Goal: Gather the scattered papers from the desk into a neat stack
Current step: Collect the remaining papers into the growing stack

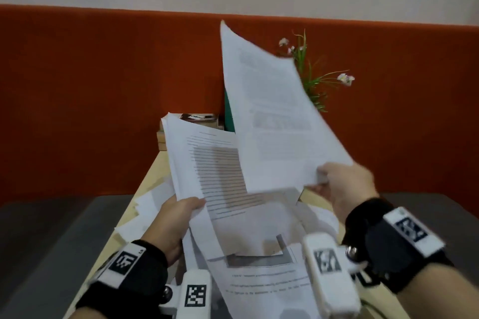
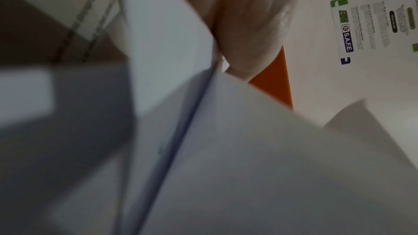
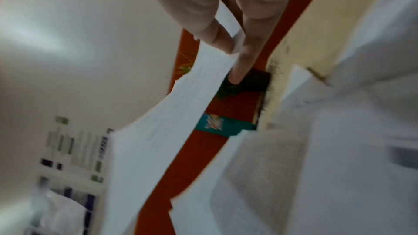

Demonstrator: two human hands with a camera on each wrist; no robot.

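My left hand (image 1: 181,211) grips a thick bundle of printed papers (image 1: 207,163) by its near left corner and holds it tilted up over the desk. In the left wrist view the bundle's edge (image 2: 192,113) runs under my thumb. My right hand (image 1: 334,184) pinches one printed sheet (image 1: 272,111) by its near right corner, and the sheet stands raised and slanted beside the bundle. The right wrist view shows that sheet (image 3: 181,113) held between thumb and fingers (image 3: 239,63). More loose papers (image 1: 259,254) lie scattered on the wooden desk (image 1: 155,171) below both hands.
A small plant with white flowers (image 1: 311,77) and a green object (image 1: 228,111) stand at the desk's far end against an orange partition (image 1: 103,85). A box (image 1: 199,118) sits behind the bundle. Grey floor (image 1: 51,235) lies left and right of the narrow desk.
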